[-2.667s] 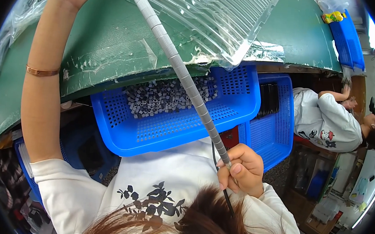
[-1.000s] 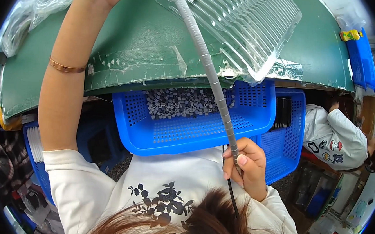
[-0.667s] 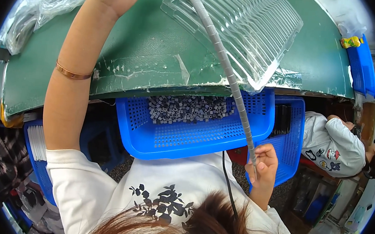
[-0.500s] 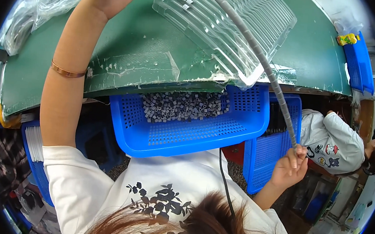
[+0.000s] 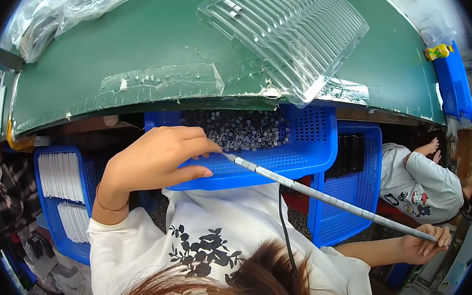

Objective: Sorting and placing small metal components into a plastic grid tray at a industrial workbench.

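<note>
A long thin rod [image 5: 321,195] strung with short grey ring-like pieces slants across in front of my body. My right hand [image 5: 427,244] grips its lower right end, fingers wrapped round it. The rod's narrow upper left tip lies right at the fingertips of my left hand [image 5: 155,155]; whether they touch it I cannot tell. That hand is half curled, thumb and forefinger apart. Beneath the tip, a blue perforated basket [image 5: 316,151] holds many small grey and dark ring pieces [image 5: 254,131]. My left hand hides the basket's left part.
On the green table [image 5: 161,42] lies a clear ribbed plastic tray [image 5: 289,35] with a few small pieces. Blue baskets stand at left [image 5: 56,211], with white strips, and at right [image 5: 345,206], with black pieces. Another person [image 5: 421,184] is at right. Plastic bags [image 5: 64,9] lie far left.
My left hand has come down from above the table to the blue basket. The rod has swung from steep to a shallow slant, and my right hand has moved right and down with its end.
</note>
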`<state>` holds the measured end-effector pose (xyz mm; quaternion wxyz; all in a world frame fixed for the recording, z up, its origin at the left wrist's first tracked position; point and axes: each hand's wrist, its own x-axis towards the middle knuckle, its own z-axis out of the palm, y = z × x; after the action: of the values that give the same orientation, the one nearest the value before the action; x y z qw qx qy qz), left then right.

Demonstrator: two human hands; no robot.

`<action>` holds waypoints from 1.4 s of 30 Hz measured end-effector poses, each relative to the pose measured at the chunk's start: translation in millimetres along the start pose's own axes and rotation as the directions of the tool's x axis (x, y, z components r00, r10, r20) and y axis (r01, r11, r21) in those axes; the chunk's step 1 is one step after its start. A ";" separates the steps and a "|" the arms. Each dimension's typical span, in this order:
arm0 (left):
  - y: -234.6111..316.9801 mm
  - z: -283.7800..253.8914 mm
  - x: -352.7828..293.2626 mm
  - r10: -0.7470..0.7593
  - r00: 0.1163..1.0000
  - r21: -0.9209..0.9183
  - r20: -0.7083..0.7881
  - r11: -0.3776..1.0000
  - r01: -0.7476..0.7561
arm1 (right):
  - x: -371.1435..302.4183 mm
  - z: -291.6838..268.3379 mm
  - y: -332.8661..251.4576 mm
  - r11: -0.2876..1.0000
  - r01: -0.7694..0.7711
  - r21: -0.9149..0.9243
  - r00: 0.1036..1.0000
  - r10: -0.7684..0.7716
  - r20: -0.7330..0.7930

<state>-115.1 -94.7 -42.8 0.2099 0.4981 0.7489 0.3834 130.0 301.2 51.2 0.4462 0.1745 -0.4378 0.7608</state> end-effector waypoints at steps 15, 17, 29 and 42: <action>40.6 29.1 4.3 0.383 0.920 -0.457 -0.085 0.805 -0.378 | 39.9 12.8 -44.3 0.905 0.144 -0.401 0.901 0.048 0.432; 65.5 44.4 13.4 0.521 0.827 -0.672 -0.209 0.538 -0.509 | 41.6 7.1 -50.8 0.905 0.162 -0.393 0.907 0.020 0.421; 130.4 60.2 22.6 0.695 0.685 -0.961 -0.217 -0.028 -0.276 | 42.8 -46.4 -54.8 0.943 0.248 -0.221 0.940 -0.178 0.293; 133.0 60.9 28.2 0.713 0.656 -0.926 -0.250 0.022 -0.376 | 27.2 -71.6 34.6 0.974 0.197 0.114 0.980 -0.200 0.014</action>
<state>-6.5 -19.0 25.7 0.3957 0.5734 0.0771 0.7132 95.5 366.8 11.6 0.5040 0.2516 -0.3805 0.7334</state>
